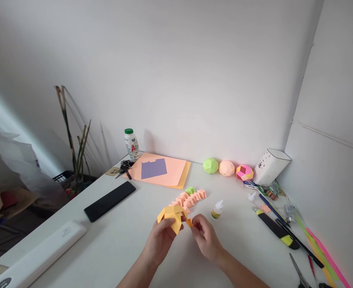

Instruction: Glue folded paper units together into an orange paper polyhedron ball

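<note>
Right, both hands are over the white tabletop [119, 248], near centre. Left hand [161, 240] grasps the yellow-orange faceted paper shell [169, 213] — thumb across the near face, other fingers mostly hidden behind it. Shell is held up off the table, tilted, with gaps visible on its right side. Right hand [206, 236] has thumb and index finger pinched on a small orange folded paper piece [189, 222], just beside the shell's right edge; can't tell whether piece and shell are joined. Remaining right fingers curled in.

Just beyond the shell: a cluster of peach folded paper pieces [200, 195], plus a light-green folded paper piece [190, 191] at its far side. Small white glue bottle with a yellow-green base [217, 210] stands upright to the right of the cluster, near the right hand.

Further back by the wall, a row of three faceted paper balls — light green [210, 166], peach [226, 168], pink-and-yellow patchwork [244, 173]. Back left: peach paper sheet [176, 168] over a yellow-orange sheet [184, 180], purple paper offcut [154, 169] on top.
</note>
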The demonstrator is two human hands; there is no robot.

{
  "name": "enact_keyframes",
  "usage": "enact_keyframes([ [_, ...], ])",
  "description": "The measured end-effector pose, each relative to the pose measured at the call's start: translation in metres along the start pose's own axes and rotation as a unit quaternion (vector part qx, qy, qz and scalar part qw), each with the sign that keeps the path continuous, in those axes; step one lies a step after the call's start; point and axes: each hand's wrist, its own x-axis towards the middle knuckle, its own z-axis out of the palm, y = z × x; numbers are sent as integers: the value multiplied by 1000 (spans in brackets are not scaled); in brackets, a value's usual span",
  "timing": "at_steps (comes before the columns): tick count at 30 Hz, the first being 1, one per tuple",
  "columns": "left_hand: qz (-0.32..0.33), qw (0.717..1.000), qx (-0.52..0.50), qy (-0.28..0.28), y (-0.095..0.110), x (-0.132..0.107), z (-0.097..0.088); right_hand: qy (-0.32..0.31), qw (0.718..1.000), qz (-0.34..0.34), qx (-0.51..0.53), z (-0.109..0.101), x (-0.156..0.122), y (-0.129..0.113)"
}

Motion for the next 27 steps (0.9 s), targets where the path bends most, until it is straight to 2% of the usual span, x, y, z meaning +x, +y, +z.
enact_keyframes([
  [2, -4, 1000, -8, 15, -3, 0, 1, 4, 980, 58, 188, -1, -2, -11],
  [4, 0, 1000, -28, 12, -5, 1, 1, 4, 942, 83, 326, -1, -2, -20],
  [7, 2, 997, -73, -13, -8, 2, 2, 4, 902, 95, 422, 4, -1, -26],
  [12, -13, 995, -103, -7, -7, 1, 2, 7, 882, 113, 458, 11, -3, -25],
  [20, -1, 993, -118, -15, -4, 0, 5, 59, 862, 127, 487, 12, -4, -21],
  [24, 14, 995, -99, -30, -4, 1, 4, 62, 876, 127, 461, 14, -5, -21],
  [27, 22, 997, -67, -35, -4, 1, 3, 53, 904, 124, 406, 14, -5, -24],
])
